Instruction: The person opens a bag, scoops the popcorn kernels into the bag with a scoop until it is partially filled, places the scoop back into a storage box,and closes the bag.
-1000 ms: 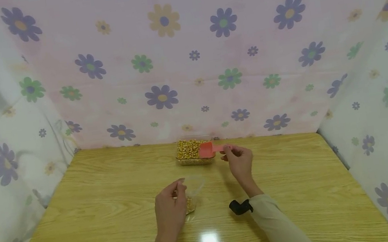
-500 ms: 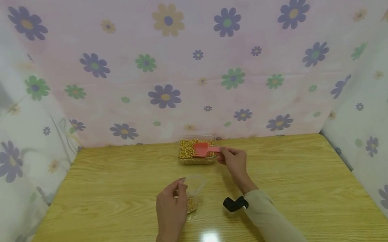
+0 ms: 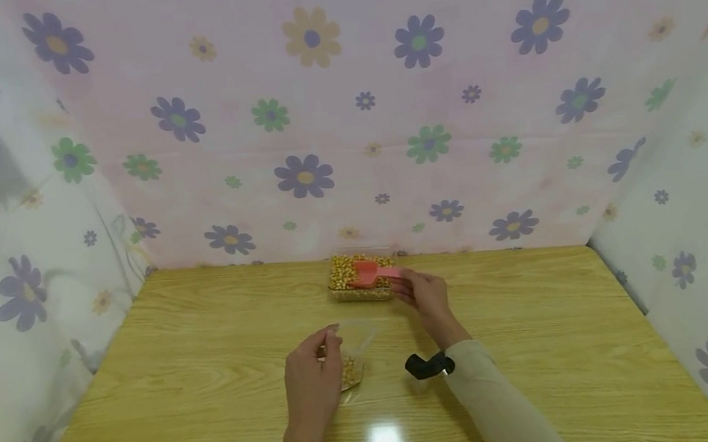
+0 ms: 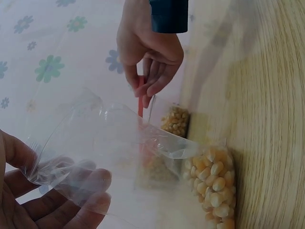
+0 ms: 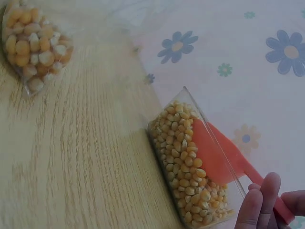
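My right hand pinches the handle of a red scoop, its bowl resting in the corn kernels inside a clear rectangular container. In the right wrist view the scoop leans over the container's wall, its front edge among the kernels. My left hand pinches the upper edge of a clear plastic bag, whose mouth gapes toward the container. Corn kernels fill the bag's bottom, which sits on the table. In the head view the left hand covers part of the bag.
A wood-grain table lies under everything. Behind the container rises a flowered cloth backdrop, with more cloth at both sides. Black wrist mounts sit on both forearms.
The red scoop has moved left and further into the kernels, with my right hand moving along toward the container. My left hand keeps its hold on the bag, nearly still.
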A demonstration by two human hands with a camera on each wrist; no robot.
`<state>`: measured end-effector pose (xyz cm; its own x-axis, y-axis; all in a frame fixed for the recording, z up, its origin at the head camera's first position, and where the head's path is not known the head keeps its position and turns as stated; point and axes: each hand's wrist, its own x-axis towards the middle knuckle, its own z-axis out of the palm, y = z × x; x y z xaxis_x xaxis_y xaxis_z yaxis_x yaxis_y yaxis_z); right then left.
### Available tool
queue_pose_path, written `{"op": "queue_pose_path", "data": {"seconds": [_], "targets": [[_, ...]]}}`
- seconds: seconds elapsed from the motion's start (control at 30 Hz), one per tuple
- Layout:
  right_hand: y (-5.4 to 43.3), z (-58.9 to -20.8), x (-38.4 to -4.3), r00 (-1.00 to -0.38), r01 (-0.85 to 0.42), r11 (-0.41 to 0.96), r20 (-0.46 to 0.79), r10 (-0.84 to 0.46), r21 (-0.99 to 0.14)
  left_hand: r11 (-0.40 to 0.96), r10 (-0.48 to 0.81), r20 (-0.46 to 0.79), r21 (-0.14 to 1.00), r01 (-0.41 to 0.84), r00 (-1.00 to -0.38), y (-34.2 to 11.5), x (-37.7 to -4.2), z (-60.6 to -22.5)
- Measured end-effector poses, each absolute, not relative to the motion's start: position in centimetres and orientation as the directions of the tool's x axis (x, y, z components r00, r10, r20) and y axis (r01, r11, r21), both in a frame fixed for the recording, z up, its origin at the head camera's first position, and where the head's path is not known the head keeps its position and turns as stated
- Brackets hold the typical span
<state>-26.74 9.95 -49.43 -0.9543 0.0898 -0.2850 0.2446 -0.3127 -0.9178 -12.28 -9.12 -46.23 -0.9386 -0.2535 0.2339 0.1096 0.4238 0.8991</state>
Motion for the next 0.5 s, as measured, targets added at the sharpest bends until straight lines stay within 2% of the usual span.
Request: {"op": "queue_pose_path", "data": {"seconds": [0.17,0.5], "targets": [[10.15,-49.46,-26.57,-0.935,0.285,-0.448,-0.349,0.064,-0.847,0.426,-0.255,0.236,0.898,0.110,-0.938,-9.10,-12.21,-46.20],[10.23,-49.57,-25.99,-0.919,0.292,-0.559,-0.389,0.060,-0.776,0.430,-0.253,0.241,0.895,0.114,-0.937,-9.09,-12.11,-46.20]]}}
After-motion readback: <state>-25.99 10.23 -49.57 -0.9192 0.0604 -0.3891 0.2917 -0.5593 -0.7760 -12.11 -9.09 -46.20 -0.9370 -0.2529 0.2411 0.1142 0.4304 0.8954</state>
